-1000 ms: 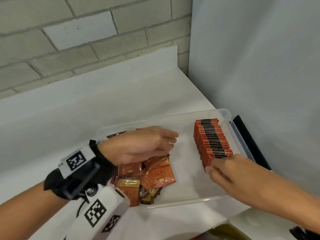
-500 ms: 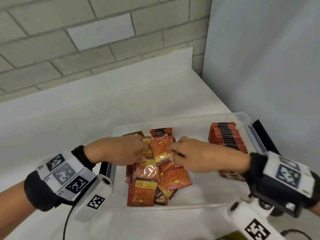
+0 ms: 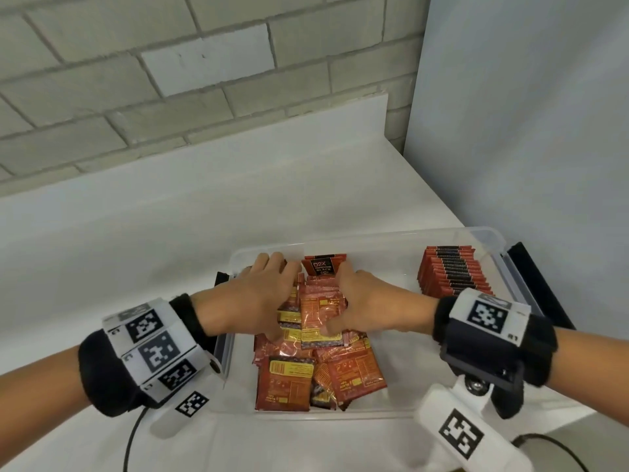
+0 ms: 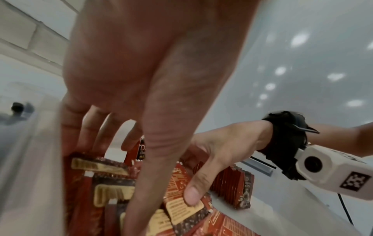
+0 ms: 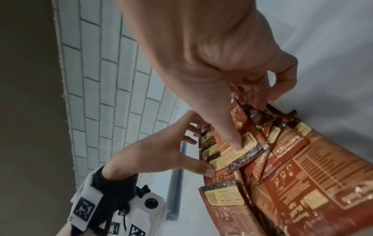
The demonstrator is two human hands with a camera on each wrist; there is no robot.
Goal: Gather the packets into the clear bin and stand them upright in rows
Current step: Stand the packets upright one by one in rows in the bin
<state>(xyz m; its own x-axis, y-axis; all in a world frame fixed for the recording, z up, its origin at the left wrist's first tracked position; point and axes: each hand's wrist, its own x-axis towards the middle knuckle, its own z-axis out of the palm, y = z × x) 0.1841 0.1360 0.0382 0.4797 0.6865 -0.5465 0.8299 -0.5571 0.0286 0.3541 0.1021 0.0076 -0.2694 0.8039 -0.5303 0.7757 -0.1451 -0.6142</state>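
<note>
A clear bin (image 3: 490, 235) sits on the white counter. A loose pile of red packets (image 3: 320, 366) fills its left middle. A row of upright packets (image 3: 452, 277) stands at its right end. My left hand (image 3: 269, 298) and right hand (image 3: 350, 299) meet over the far part of the pile. In the right wrist view the right hand (image 5: 242, 102) has its thumb on a packet's face and its fingers curled over the top edges. The left hand (image 5: 173, 151) spans a bunch of packets between thumb and fingers. One packet (image 3: 323, 267) stands upright behind the hands.
Black latches flank the bin at its left (image 3: 221, 281) and right (image 3: 534, 281) ends. A brick wall runs behind the counter (image 3: 170, 233) and a white panel (image 3: 527, 131) closes the right side. Cables (image 3: 132, 437) trail off the wrist cameras near the counter's front edge.
My right hand has left the upright row and crossed left to the loose pile. My left hand has shifted onto the same pile, and both now hold packets there.
</note>
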